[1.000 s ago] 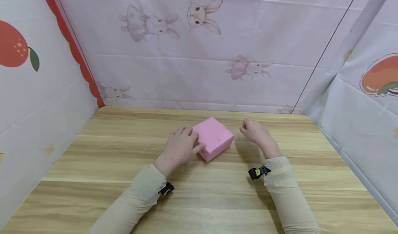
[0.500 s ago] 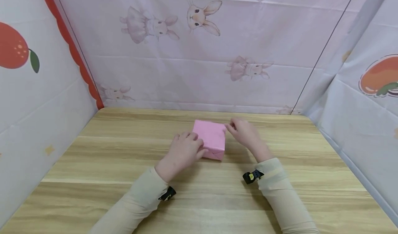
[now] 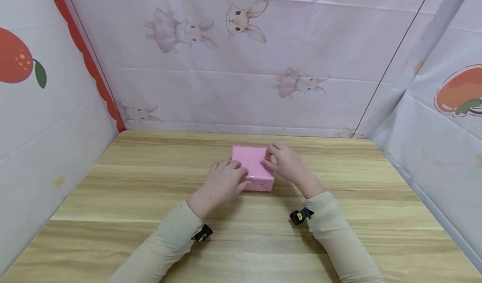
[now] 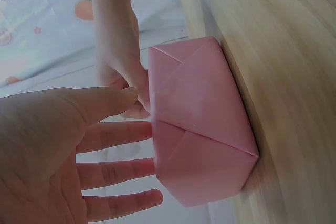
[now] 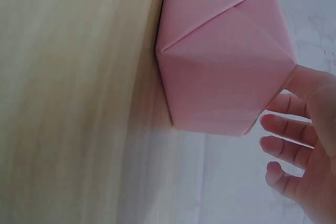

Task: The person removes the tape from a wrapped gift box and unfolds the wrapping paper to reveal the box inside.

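A pink paper-wrapped box (image 3: pixel 250 159) lies flat on the wooden table, its folded end flaps facing the person. The left hand (image 3: pixel 222 184) rests its fingertips on the box's top at the left side; in the left wrist view the fingers of that hand (image 4: pixel 68 150) are nearly straight along the top of the box (image 4: pixel 199 108). On the right part of the top, the right hand (image 3: pixel 288 164) touches with thumb and bent fingers. The right wrist view shows the thumb of that hand (image 5: pixel 315 135) against the box's upper edge and the other fingers loosely bent.
The wooden table (image 3: pixel 241 241) reaches back to a pale fabric wall (image 3: pixel 226 99) printed with rabbits. Fabric side walls with fruit prints stand at left and right. Each wrist bears a black strap device over a beige sleeve.
The box has turned so its folded end faces the person. The right hand has moved left from the table beside the box onto its top; the left hand has shifted slightly with the box.
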A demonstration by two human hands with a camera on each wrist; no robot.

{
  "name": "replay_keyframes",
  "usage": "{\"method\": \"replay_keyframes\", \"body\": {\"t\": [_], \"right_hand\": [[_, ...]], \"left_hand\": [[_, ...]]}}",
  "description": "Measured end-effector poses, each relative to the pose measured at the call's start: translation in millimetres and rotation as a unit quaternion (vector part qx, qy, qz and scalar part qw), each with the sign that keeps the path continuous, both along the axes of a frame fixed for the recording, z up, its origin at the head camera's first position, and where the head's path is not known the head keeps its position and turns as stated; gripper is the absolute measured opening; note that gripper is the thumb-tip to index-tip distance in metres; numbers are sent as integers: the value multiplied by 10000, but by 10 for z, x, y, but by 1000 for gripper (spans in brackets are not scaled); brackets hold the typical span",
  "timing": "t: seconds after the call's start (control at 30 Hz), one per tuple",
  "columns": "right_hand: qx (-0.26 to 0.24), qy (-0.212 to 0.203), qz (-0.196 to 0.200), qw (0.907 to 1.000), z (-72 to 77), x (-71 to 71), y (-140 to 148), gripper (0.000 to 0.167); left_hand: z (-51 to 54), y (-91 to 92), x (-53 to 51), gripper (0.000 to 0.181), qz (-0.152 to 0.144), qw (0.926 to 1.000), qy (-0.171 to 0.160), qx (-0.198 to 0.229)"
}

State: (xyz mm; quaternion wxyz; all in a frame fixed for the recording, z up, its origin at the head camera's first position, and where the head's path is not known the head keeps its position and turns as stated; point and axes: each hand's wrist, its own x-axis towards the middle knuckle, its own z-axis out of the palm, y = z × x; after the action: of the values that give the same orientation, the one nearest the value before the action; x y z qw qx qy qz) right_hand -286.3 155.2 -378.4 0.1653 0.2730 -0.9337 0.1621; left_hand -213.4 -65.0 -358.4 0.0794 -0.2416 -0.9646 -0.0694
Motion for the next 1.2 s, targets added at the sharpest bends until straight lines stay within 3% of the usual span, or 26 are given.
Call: {"method": "replay_keyframes", "body": {"t": [0.37,0.67,1.2], "right_hand": [[125,429,284,9986,-18,-8,-37,9],[347,512,272,9977,-23,-17,-63,7],[82,526,-349,9980,-23,-36,49,9]], "left_hand": [[-91,-154,-158,50,112,9998,152,-101],[-91,-198,-211,51,162,9997,-26,-177],[-100,-195,-209,47,137,9997,-123,-151]]}}
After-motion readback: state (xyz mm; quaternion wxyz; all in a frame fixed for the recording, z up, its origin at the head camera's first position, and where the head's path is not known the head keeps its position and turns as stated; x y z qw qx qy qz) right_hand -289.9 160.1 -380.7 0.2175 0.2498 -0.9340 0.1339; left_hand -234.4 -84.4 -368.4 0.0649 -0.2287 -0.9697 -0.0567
